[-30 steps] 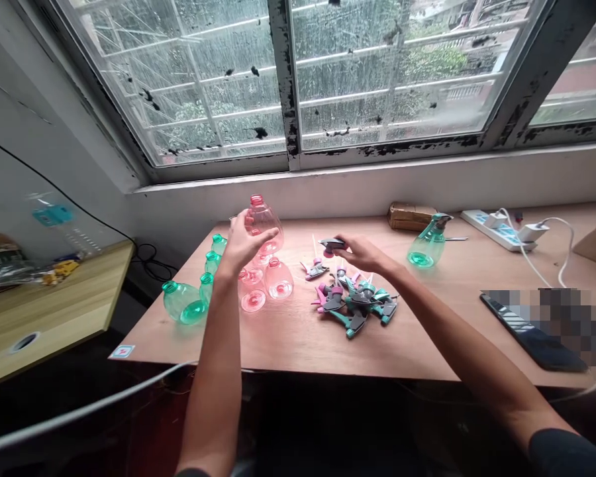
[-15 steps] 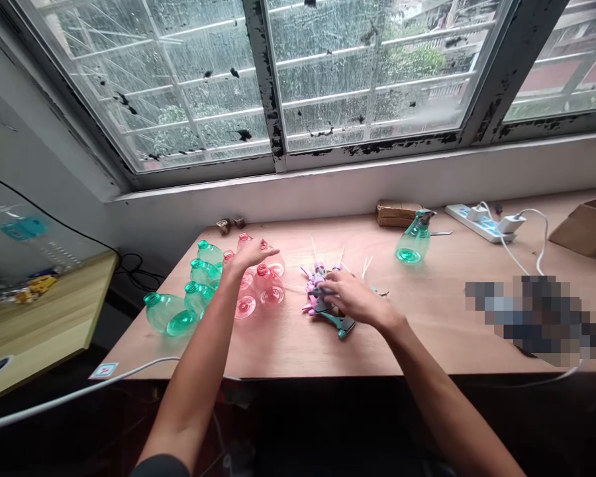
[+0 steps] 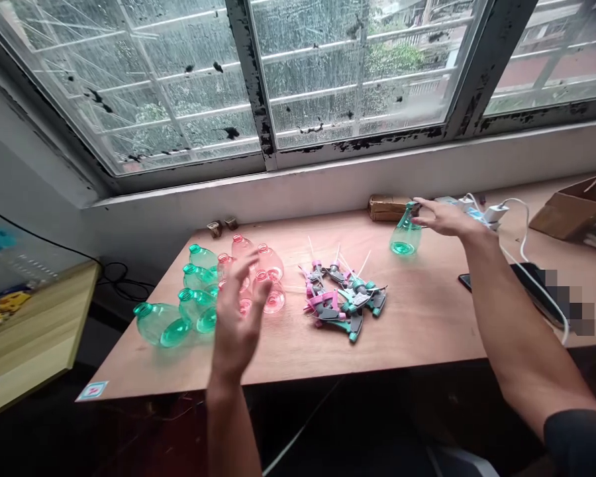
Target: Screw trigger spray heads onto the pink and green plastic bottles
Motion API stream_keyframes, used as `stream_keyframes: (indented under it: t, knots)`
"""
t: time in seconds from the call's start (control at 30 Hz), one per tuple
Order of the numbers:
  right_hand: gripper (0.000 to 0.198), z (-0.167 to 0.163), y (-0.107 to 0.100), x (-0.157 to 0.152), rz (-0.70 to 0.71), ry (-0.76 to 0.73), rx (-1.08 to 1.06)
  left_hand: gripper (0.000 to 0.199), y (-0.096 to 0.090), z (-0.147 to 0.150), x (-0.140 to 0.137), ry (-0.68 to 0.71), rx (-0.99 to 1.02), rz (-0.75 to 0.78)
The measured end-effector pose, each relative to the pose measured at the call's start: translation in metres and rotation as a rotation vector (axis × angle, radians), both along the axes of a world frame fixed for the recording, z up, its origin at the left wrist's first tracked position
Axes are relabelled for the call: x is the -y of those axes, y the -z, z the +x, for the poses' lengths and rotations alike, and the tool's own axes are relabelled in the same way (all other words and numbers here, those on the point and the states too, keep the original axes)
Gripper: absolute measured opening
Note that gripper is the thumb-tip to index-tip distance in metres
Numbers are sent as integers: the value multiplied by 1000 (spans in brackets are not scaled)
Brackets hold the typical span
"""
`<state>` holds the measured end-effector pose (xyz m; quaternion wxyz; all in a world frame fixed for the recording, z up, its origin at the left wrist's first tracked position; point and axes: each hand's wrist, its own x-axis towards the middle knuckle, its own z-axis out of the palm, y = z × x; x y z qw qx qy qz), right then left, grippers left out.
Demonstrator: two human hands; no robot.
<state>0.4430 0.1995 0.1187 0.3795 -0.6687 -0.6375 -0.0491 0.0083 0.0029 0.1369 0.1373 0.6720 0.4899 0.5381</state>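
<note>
On the counter (image 3: 412, 324), one spray bottle (image 3: 404, 237) has its trigger head; the green bottles (image 3: 159, 323) and pink bottles (image 3: 274, 262) show open necks, and loose heads (image 3: 357, 298) lie piled. Left hand (image 3: 236, 324) is spread, empty; right hand (image 3: 444, 217) is at the bottle's top, grip I cannot tell.

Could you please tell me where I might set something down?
The widest bare patch of table lies right of the spray-head pile, in front of the green spray bottle by the right hand. A smaller one lies between the pile and the left hand. The left is crowded with green bottles and pink bottles.
</note>
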Motion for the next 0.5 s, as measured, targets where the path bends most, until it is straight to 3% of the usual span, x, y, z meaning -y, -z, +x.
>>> stream_keyframes:
  t: [0.1, 0.2, 0.3, 0.4, 0.47, 0.5]
  knots:
    - [54, -5, 3, 4, -91, -58, 43, 32, 44, 47, 29, 113, 96, -31]
    - [46, -24, 2, 33, -82, -42, 33, 38, 74, 95, 29, 195, 0, -36]
    - [36, -63, -2, 96, 14, -61, -95, 70, 83, 131, 19, 139, -222, 16]
    - [41, -111, -8, 173, 261, -176, -578, 109, 81, 153, 17, 36, -338, 74]
    - [34, -132, -12, 214, 288, -46, -612, 104, 80, 161, 21, 15, -333, 99]
    - [32, -136, -13, 228, 197, -8, -531, 94, 80, 163, 25, 34, -321, 90]
